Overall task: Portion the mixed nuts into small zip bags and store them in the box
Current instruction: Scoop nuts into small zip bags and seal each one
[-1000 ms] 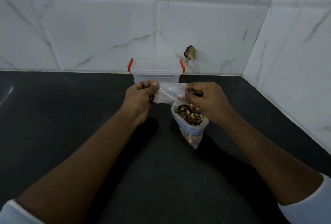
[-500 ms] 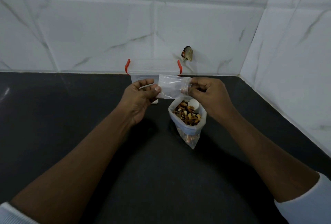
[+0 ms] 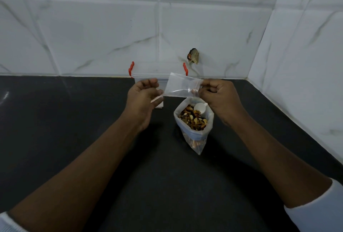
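Right hand pinches the small zip bag, fingers of the left hand unclear; a careless wrist could topple the open nut bag just below.

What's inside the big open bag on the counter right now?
Mixed nuts fill the bag, with a white scoop lying on them at the far side. Whatever lies under the top layer is covered; only a few nuts show through the plastic lower down.
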